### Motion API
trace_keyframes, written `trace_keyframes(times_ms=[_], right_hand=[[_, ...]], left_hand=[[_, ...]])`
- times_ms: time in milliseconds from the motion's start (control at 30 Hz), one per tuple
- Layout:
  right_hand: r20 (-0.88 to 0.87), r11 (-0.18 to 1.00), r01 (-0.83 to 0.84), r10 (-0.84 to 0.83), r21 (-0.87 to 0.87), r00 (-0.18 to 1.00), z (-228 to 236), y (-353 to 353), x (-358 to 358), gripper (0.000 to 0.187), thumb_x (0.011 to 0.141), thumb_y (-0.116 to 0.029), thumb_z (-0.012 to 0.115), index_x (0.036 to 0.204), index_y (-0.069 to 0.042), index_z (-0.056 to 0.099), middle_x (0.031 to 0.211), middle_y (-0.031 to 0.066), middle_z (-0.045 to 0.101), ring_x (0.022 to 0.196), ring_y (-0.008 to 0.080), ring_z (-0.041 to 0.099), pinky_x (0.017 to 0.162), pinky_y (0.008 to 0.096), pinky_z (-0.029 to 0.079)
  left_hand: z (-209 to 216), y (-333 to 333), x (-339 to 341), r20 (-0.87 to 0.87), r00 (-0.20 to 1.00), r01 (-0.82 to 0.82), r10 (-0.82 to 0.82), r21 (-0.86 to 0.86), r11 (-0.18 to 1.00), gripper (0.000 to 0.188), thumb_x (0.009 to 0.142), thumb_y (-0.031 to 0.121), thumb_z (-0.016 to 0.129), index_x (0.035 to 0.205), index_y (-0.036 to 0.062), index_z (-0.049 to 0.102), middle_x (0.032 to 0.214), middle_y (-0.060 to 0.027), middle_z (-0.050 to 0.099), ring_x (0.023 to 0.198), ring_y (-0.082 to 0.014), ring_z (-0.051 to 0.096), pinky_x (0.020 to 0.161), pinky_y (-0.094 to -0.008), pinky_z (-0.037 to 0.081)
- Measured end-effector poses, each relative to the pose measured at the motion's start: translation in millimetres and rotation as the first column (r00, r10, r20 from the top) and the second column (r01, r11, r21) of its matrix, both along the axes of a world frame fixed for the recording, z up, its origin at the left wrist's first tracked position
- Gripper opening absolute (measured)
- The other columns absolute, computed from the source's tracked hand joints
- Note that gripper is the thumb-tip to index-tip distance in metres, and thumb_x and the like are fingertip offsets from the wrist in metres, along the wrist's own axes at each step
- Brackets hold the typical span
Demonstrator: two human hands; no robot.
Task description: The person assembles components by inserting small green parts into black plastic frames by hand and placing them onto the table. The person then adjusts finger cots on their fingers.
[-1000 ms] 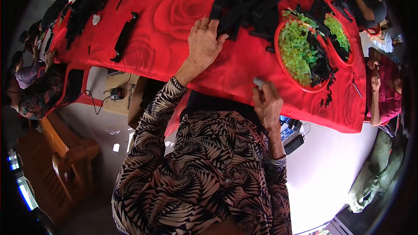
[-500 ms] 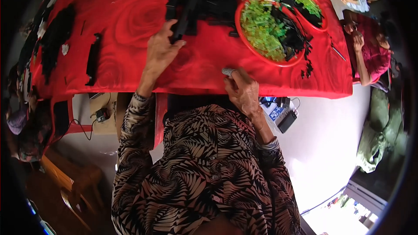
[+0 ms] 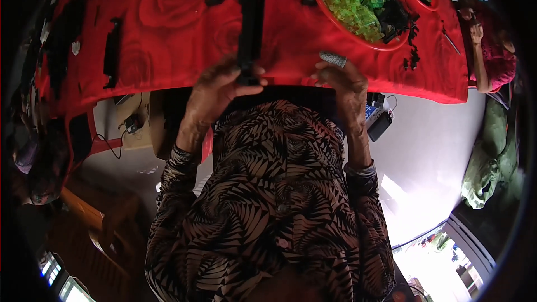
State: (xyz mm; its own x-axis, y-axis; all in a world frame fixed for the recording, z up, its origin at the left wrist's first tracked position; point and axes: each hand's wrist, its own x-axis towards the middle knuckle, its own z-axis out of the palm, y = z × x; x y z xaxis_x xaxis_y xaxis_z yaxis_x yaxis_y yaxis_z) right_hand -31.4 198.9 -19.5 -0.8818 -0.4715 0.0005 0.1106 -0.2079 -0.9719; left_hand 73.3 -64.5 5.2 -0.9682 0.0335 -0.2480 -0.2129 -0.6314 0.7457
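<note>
A long narrow black plastic strip reaches over the near edge of the table, its lower end between the thumb and fingers of my left hand. The fingers are closed around that end. To the right, my right hand is above the table's near edge, apart from the strip. Its fingers are bent inward, and a grey patterned wrap covers one finger. Whether a small thing sits between those fingertips cannot be made out. A red bowl beyond my right hand holds small translucent yellow-green pieces and black pieces.
Red rose-patterned cloth covers the table. Black strips and a dark pile lie at the left. Behind the first bowl is another red bowl. A thin metal tool lies near the right edge, where another person sits.
My left hand has drawn a black strip toward me, down to the table's near edge. The right hand has shifted to the right. The view has moved, so the bowls appear higher.
</note>
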Motion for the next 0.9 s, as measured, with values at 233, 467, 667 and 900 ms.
trace_keyframes(times_ms=[233, 467, 667, 900], right_hand=[[0.098, 0.998, -0.038, 0.034, 0.042, 0.995, -2, 6, 7, 0.035, 0.084, 0.005, 0.063, 0.119, 0.002, 0.061, 0.102, 0.0159, 0.068, 0.081, 0.0224, 0.066, 0.071, 0.0326, 0.053], [0.061, 0.949, -0.098, 0.083, 0.300, 0.995, -2, 61, 43, 0.033, 0.092, -0.021, 0.057, 0.112, 0.005, 0.063, 0.085, 0.0085, 0.069, 0.070, 0.0129, 0.064, 0.065, 0.0265, 0.051], [0.012, 0.791, 0.210, -0.265, 0.574, 0.964, -41, 113, 66, 0.032, 0.091, -0.020, 0.055, 0.112, 0.003, 0.064, 0.087, 0.0065, 0.068, 0.075, 0.0128, 0.064, 0.068, 0.0261, 0.050], [0.296, 0.855, 0.156, -0.334, 0.494, 0.895, -73, 143, 108, 0.028, 0.087, -0.008, 0.053, 0.112, 0.001, 0.061, 0.085, 0.0082, 0.069, 0.069, 0.0141, 0.063, 0.061, 0.0264, 0.048]], left_hand=[[-12, 43, 4, 0.150, 0.988, 0.021, -0.044, 0.152, 0.988, 0.035, 0.100, 0.018, 0.049, 0.121, -0.0102, 0.050, 0.116, -0.0250, 0.061, 0.105, -0.0334, 0.064, 0.085, -0.0307, 0.057], [-8, 62, 17, 0.513, 0.854, -0.364, 0.085, 0.473, 0.802, 0.026, 0.101, 0.011, 0.044, 0.113, -0.0090, 0.054, 0.122, -0.0177, 0.056, 0.122, -0.0307, 0.055, 0.095, -0.0300, 0.054], [-21, 59, 19, 0.372, 0.924, -0.240, 0.086, 0.391, 0.889, 0.026, 0.099, 0.008, 0.044, 0.112, -0.0122, 0.052, 0.118, -0.0187, 0.056, 0.123, -0.0318, 0.052, 0.096, -0.0325, 0.053], [-51, 58, 29, 0.497, 0.867, -0.253, 0.000, 0.441, 0.861, 0.028, 0.096, 0.000, 0.045, 0.120, -0.0142, 0.043, 0.124, -0.0272, 0.052, 0.126, -0.0388, 0.047, 0.110, -0.0383, 0.041]])
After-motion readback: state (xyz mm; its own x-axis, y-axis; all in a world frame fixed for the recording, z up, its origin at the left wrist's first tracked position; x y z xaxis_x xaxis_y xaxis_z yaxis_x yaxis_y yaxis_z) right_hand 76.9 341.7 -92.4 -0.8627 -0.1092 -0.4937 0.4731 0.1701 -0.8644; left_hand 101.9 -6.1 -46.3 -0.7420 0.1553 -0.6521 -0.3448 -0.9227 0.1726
